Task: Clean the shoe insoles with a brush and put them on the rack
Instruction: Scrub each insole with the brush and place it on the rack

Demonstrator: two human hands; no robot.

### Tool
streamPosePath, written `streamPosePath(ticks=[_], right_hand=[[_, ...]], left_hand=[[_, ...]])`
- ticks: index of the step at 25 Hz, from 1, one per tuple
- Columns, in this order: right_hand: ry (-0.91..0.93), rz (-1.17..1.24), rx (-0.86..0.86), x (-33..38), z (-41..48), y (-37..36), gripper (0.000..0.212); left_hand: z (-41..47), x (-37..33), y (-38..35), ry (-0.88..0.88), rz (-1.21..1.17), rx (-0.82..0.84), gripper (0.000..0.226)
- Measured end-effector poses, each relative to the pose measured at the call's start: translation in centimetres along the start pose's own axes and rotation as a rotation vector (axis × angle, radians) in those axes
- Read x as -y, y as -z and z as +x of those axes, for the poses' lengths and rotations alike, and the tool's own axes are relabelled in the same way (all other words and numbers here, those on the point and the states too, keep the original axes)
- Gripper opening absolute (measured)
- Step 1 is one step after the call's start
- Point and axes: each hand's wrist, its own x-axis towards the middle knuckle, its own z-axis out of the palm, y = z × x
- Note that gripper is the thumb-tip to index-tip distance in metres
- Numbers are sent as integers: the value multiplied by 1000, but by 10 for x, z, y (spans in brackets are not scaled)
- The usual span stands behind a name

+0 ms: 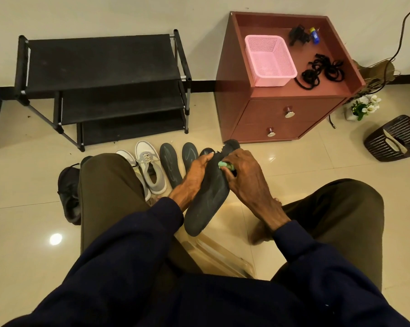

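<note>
I hold a dark grey insole [207,201] between my knees, its worn toe end pointing away from me. My left hand [198,171] grips its left edge near the far end. My right hand [243,175] grips a small green brush [225,165] pressed against the insole's upper part. Two more grey insoles [169,165] [189,155] lie on the floor just beyond, with a third dark one [206,151] partly hidden behind my left hand. The black three-tier shoe rack [100,67] stands against the wall at the far left, its shelves bare.
White-grey sneakers [149,169] and a black shoe [68,192] sit on the floor by my left knee. A brown cabinet [270,119] at right carries a pink basket [269,60] and black laces [319,72]. A dark slatted basket [394,138] lies at far right.
</note>
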Motion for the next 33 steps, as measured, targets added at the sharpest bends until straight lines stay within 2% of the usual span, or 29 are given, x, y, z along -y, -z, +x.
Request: streamPosePath(ticks=[3, 5, 10, 12, 16, 20, 22, 26, 27, 31, 33], right_hand=[[120, 97, 194, 8, 1, 6, 16], [123, 122, 277, 6, 6, 12, 14], [-103, 21, 54, -21, 13, 18, 20], [-56, 65, 21, -14, 10, 18, 16], [120, 179, 266, 12, 5, 20, 12], [-29, 6, 101, -14, 13, 23, 14], [-43, 3, 66, -19, 12, 23, 14], [97, 165, 308, 6, 4, 23, 12], [98, 184, 320, 7, 6, 24, 12], [-54, 13, 68, -10, 15, 21, 12], [-59, 21, 52, -7, 11, 18, 13]], left_hand=[[1, 1, 1, 8, -10, -45, 31], [-1, 1, 2, 20, -19, -60, 30], [-5, 2, -4, 54, 13, 15, 33], [-5, 1, -5, 55, 6, 18, 33], [-1, 1, -4, 46, -45, 4, 31], [-11, 0, -9, 101, -2, 53, 33], [-12, 0, -8, 97, 27, 54, 34], [-3, 2, -2, 52, -36, 60, 34], [-2, 3, -1, 52, -28, 59, 35], [-11, 2, -5, 81, 50, 63, 38], [-9, 2, -4, 72, 42, 72, 37]])
